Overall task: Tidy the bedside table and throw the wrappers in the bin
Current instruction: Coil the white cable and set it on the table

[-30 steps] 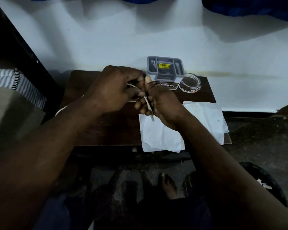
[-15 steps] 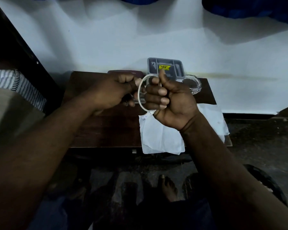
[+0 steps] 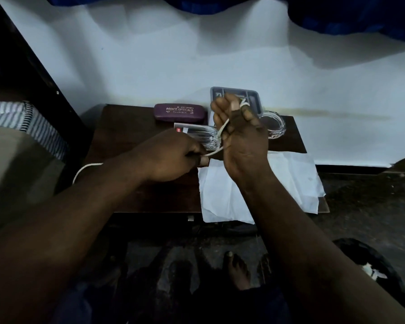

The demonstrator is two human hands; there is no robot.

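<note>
Pinching white cable (image 3: pixel 224 127) with left hand (image 3: pixel 171 157) | right hand (image 3: pixel 243 141) is gripping its loop above bedside table (image 3: pixel 131 127) | grey tray (image 3: pixel 257 99) is sitting half hidden behind fingers, contents unreadable | dark bin (image 3: pixel 391 274) is holding 1 pale scrap (image 3: pixel 372 271), forearm covering part.

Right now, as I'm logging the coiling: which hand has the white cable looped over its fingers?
The right hand, held upright above the table; the left hand, lower down, only pinches the white cable.
</note>
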